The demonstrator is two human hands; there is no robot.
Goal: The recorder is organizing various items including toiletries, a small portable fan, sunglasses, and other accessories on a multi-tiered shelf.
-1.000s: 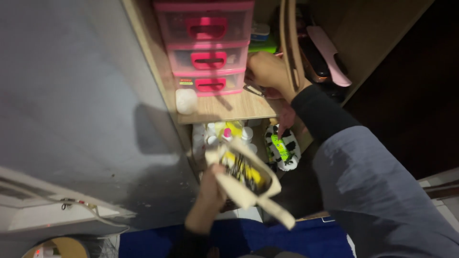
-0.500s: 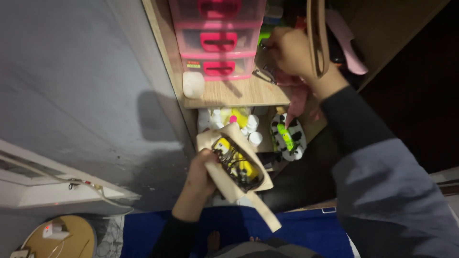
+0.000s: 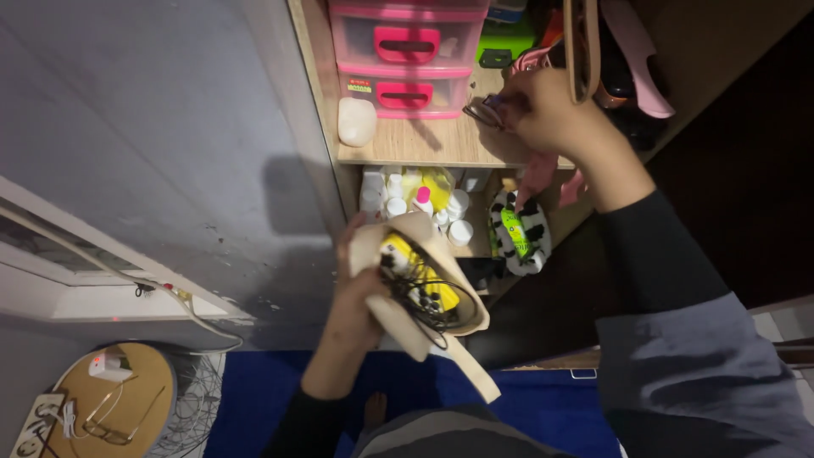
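Left hand: the left hand [image 3: 354,307] is closed around the side of a cream cloth pouch [image 3: 420,293], fingers wrapped behind it, holding it up in front of the lower shelf with its mouth open toward the camera.
Pouch contents: a yellow object [image 3: 415,276] and a tangle of black cable [image 3: 428,297] sit inside; a cream strap [image 3: 473,377] hangs from the pouch's lower end over the blue mat [image 3: 271,399].
Right hand: the right hand [image 3: 551,114] is curled shut at the right part of the upper shelf [image 3: 407,148], pinching a small dark thing [image 3: 492,106] at its fingertips; what that thing is cannot be told.
Beside the right hand: a tan strap [image 3: 582,51] hangs down just above the wrist, and a pink flat object [image 3: 644,59] lies past it at the shelf's right end.
Upper shelf: a pink drawer unit [image 3: 405,55] stands at the back; a white rounded lump [image 3: 357,121] sits at the left front corner.
Lower shelf: white bottles [image 3: 424,203] crowd the left half; a black-and-white spotted pouch [image 3: 521,233] with a green item in it stands toward the right.
Floor, lower left: a round wooden board [image 3: 110,399] carries eyeglasses [image 3: 106,416] and a small white charger [image 3: 106,366].
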